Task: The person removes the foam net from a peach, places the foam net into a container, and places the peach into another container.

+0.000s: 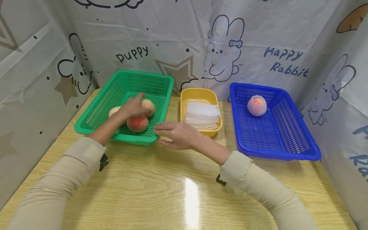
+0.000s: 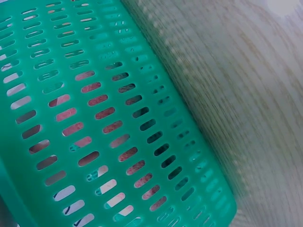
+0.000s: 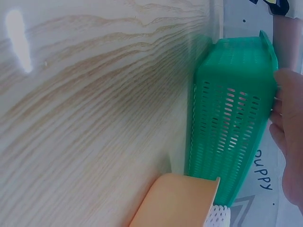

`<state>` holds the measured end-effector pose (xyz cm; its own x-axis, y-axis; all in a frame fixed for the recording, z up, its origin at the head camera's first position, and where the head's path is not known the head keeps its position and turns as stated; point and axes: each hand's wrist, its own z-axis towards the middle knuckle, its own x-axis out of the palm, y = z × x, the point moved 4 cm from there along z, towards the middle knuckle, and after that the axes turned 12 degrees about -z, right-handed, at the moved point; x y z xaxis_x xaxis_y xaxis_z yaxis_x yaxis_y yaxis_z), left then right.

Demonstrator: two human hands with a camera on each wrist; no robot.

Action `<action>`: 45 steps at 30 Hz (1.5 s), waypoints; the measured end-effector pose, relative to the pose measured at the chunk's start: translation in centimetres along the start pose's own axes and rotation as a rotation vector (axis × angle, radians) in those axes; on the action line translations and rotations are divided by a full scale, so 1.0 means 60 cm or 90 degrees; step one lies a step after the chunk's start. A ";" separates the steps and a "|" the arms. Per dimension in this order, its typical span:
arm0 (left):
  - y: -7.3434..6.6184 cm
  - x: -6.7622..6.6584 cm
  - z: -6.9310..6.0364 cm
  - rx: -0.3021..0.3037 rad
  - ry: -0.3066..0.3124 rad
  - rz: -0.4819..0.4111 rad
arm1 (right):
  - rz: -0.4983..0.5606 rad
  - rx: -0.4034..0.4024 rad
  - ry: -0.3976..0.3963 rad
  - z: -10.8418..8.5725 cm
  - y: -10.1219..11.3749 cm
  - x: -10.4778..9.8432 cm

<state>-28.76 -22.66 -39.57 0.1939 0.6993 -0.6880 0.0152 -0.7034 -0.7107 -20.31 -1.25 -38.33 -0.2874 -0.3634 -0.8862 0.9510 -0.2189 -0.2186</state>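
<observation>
Inside the green basket point(image 1: 138, 139), my left hand point(image 1: 133, 108) reaches in from the front and holds a pale peach point(image 1: 149, 107) at its fingers. A redder peach point(image 1: 138, 124) lies just below that hand, and another pale peach point(image 1: 114, 111) is partly hidden behind the wrist. My right hand point(image 1: 181, 135) is at the basket's front right corner, fingers fairly straight and grasping nothing. In the right wrist view this hand point(image 3: 291, 127) appears beside the basket's rim. Only the basket's slotted wall point(image 2: 104, 127) shows in the left wrist view, hiding the left hand.
A yellow tray point(image 1: 182, 108) holding white foam net sleeves point(image 1: 201, 114) stands between the baskets. On the right, a blue basket point(image 1: 253, 140) contains one peach in a foam net point(image 1: 257, 105). Behind the wooden table point(image 1: 149, 188) hangs a printed curtain point(image 1: 172, 35).
</observation>
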 end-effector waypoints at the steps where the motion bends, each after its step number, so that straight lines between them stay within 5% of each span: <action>1: 0.001 -0.001 0.000 0.003 -0.002 0.002 | 0.003 0.000 0.000 -0.001 0.000 -0.002; 28: -0.038 -0.012 0.001 0.080 -0.052 0.010 | -0.042 0.063 -0.048 -0.057 -0.060 -0.075; 34: -0.073 -0.005 -0.007 0.133 -0.082 -0.003 | -0.039 0.110 -0.013 -0.074 -0.077 -0.087; 45: -0.162 0.046 -0.029 0.265 -0.075 0.005 | -0.057 0.190 0.034 -0.113 -0.109 -0.109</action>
<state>-26.69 -14.14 -34.31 0.0785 0.7204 -0.6891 -0.3878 -0.6147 -0.6869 -23.84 8.72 -33.89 -0.3548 -0.2839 -0.8908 0.8442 -0.5068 -0.1748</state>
